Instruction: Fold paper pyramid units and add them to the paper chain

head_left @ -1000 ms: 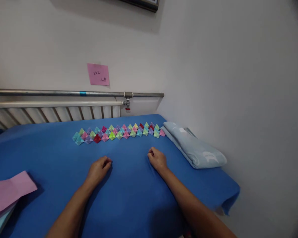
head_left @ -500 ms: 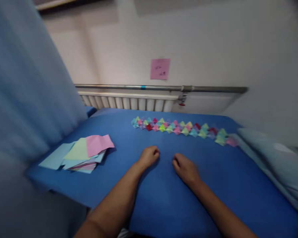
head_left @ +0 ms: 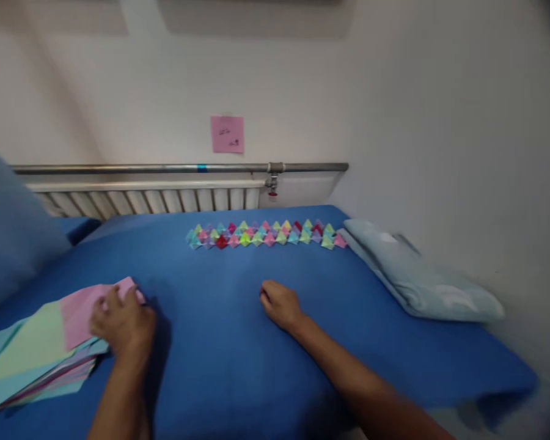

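So the left hand [head_left: 121, 321] has its fingers on the pink sheet [head_left: 80, 308] topping the paper stack; grip blurry, can't tell. Right hand [head_left: 279, 304] rests curled, empty. Beyond it, a long row of folded paper pieces [head_left: 266, 234] sits finished; plenty of sheets left.

Left hand [head_left: 121, 321] reaching out, right hand [head_left: 280, 304] loosely curled
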The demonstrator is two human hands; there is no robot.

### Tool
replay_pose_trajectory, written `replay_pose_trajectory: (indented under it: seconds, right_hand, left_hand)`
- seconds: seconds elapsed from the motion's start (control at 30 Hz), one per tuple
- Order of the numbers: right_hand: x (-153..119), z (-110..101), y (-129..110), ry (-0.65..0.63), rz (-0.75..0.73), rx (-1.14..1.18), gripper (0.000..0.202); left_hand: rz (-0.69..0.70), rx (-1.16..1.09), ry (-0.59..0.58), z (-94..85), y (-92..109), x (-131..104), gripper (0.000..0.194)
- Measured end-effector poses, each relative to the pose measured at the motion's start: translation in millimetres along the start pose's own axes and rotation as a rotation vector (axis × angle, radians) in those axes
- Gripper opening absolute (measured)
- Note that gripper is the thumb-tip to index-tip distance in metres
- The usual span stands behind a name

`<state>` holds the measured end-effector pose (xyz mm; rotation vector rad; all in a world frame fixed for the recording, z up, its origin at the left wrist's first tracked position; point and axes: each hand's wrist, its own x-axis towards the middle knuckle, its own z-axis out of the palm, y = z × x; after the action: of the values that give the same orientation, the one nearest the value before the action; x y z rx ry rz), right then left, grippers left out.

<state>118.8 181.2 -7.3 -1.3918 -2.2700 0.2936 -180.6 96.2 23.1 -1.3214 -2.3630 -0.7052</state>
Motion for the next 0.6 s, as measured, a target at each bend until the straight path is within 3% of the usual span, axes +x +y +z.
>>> replay_pose_trajectory:
  seconds: [0.13,0.23,0.33,0.4,0.5,0.6]
  right_hand:
    - [-1.7,0.9,0.4,-0.003,0.034,0.103,0.014]
    - [-3.1,1.1,-0.2,0.017,0.071,0.249,0.012]
    - [0.8,1.8,6.4,0.069,0.158,0.437,0.009]
    - [5.6,0.5,16.5,0.121,0.251,0.583,0.006]
    - [11.6,-7.3,33.4,0.169,0.387,0.841,0.014]
    - [14.2,-18.8,43.7,0.122,0.442,1.101,0.034]
  left_hand:
    - [0.012,0.09,0.021,3.3,-29.1,0.2,0.025]
    - [0.051,0.029,0.094,7.0,-22.9,1.3,0.028]
    - [0.315,-0.289,0.098,16.8,12.2,1.4,0.025]
    - [0.476,-0.607,-0.021,22.3,47.5,-1.7,0.022]
    - [0.497,-0.932,-0.287,25.4,99.3,-6.3,0.014]
    - [0.523,-1.093,-0.473,31.9,129.3,-4.8,0.013]
